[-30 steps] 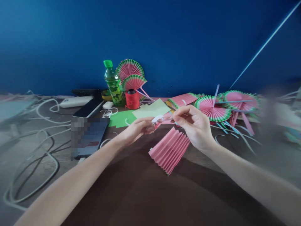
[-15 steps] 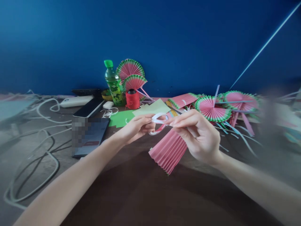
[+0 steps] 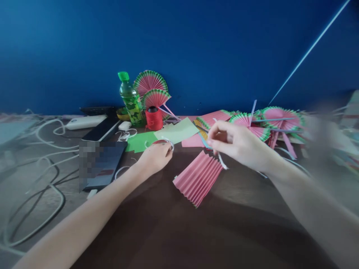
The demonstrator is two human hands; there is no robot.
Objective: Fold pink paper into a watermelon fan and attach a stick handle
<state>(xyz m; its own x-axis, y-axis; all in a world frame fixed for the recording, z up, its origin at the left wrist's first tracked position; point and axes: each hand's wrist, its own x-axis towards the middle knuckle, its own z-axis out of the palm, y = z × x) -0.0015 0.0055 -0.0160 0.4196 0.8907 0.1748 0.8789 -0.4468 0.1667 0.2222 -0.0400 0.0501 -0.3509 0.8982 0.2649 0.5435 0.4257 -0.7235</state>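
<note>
My left hand (image 3: pixel 155 157) rests low over the dark table with its fingers curled round a small roll of tape (image 3: pixel 162 142), next to a green paper sheet (image 3: pixel 139 142). My right hand (image 3: pixel 238 144) is pinched on a thin white strip (image 3: pixel 221 160) that hangs down from the fingers. A pleated pink paper (image 3: pixel 198 178) with a green edge lies flat on the table between and just below both hands.
A green bottle (image 3: pixel 129 99), a red thread spool (image 3: pixel 153 118) and pink paper fans (image 3: pixel 150 84) stand at the blue wall. More fans and strips (image 3: pixel 276 119) lie at the right. A tablet (image 3: pixel 101 162), phone and white cables (image 3: pixel 42 157) lie at the left.
My left hand has dropped to the table with the tape roll. My right hand has pulled away to the right with the white strip. The view shifted slightly.
</note>
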